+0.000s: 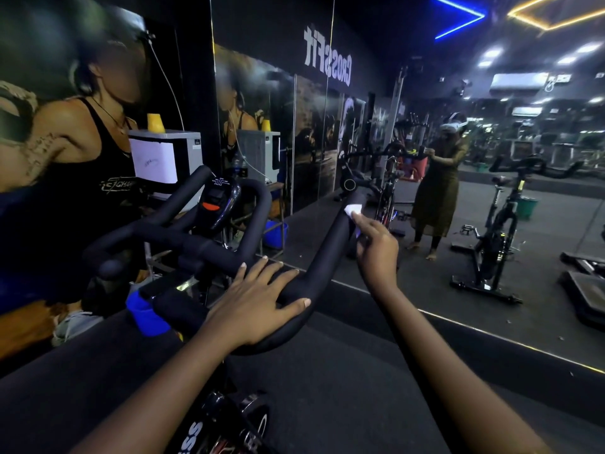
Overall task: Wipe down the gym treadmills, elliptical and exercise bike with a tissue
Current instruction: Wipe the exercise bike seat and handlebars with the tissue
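Black foam padding covers the handlebar (pixel 203 247) of the exercise bike (pixel 226 421), whose frame sits lowest in the view, between the person's two bare forearms. The left hand (pixel 258 299) lies on the near right bend of the bar. Its fingers are straight and spread across the top, and its thumb lies along the near side of the padding.

Further up the same side, the right hand (pixel 376 250) reaches to the bar's right horn. Its fingertips pinch a small white tissue (pixel 353 209) and press it against the padding close to the horn's tip.

At the middle of the handlebar, a dark console (pixel 217 199) with an orange mark stands tilted toward the rider.

Behind the bike, a blue bucket (pixel 276 231) sits on the floor. To the left of it, a white box (pixel 163 158) carries a yellow cone (pixel 155 122) on top.

A wall mirror (pixel 491 290) fills the right side. It shows a standing person (pixel 435 188) wearing a headset, with hands on a bike's bar. A second bike (pixel 497 231) also shows there, well apart to the right.
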Available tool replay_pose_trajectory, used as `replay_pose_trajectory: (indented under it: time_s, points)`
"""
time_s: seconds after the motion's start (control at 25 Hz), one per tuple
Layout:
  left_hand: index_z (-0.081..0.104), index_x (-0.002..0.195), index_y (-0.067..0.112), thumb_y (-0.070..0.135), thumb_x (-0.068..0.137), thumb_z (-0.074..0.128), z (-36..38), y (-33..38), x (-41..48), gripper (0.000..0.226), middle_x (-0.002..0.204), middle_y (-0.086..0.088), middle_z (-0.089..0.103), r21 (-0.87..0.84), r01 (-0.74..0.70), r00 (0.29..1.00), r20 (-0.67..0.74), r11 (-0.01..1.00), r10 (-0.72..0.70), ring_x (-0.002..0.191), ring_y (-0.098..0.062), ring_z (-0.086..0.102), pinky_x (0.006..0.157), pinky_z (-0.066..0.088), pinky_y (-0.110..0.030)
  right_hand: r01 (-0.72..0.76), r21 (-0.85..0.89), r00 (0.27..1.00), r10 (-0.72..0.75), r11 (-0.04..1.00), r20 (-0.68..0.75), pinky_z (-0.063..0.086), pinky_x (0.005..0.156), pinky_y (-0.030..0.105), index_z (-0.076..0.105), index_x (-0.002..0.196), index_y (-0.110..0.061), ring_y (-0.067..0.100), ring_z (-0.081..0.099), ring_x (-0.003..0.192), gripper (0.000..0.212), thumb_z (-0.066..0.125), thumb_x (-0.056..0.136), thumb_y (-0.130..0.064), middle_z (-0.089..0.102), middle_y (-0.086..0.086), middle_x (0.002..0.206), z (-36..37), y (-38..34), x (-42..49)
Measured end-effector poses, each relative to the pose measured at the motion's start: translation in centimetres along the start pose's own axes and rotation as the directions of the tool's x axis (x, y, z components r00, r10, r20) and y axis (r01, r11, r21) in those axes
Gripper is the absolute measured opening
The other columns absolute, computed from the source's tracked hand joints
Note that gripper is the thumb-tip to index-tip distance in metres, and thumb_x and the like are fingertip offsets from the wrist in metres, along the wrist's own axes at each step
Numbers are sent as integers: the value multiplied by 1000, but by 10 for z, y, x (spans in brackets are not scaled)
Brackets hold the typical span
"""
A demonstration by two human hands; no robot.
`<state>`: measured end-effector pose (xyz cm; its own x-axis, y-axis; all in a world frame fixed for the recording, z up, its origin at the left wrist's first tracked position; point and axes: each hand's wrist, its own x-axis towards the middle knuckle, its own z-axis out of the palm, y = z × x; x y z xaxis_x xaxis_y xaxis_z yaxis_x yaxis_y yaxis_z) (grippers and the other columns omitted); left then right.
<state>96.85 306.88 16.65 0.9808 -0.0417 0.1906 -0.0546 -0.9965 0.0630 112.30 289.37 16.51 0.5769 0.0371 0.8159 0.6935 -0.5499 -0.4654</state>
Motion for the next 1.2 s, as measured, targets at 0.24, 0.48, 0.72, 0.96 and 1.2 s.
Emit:
replay_pose_trajectory:
  time_s: [0.24,0.48,0.72,0.96,1.2]
  points:
    - [18,150,34,76,57,-9,-3,-2,-5,105,158,9,13,-12,46,997,-60,999,-47,146,-11,2,117,-2,-36,163,30,985,-164,986,43,43,85,18,73,102,-10,21,67,91,41,50,69,1,70,7,104,-1,-32,-47]
    - [12,152,30,73,87,14,-12,-53,-14,78,160,4,11,68,287,955,-101,955,-280,147,-17,3,119,3,-43,328,147,926,-349,933,143,42,77,18,75,95,-7,24,69,83,31,56,71,0,73,10,94,30,-90,7]
    - [7,151,35,78,74,-1,-7,-50,-14,89,160,8,4,76,297,953,-88,952,-290,147,-14,-1,119,4,-37,244,-79,867,-181,967,464,43,69,33,71,104,-27,34,63,89,39,50,83,-2,69,13,94,98,-94,76]
    - [11,151,35,63,94,27,-7,-47,-15,66,160,8,8,37,303,942,-160,952,-294,147,-14,2,119,7,-36,408,-27,803,-344,913,486,44,73,40,70,104,-12,35,60,90,34,44,81,-9,67,17,95,83,-96,37]
    - [15,151,32,57,96,28,-7,-46,-16,63,160,6,10,33,299,942,-168,954,-290,147,-15,4,119,6,-36,571,188,664,-585,799,466,47,64,25,73,101,-14,23,67,72,35,58,71,-2,71,8,83,64,-93,-8]
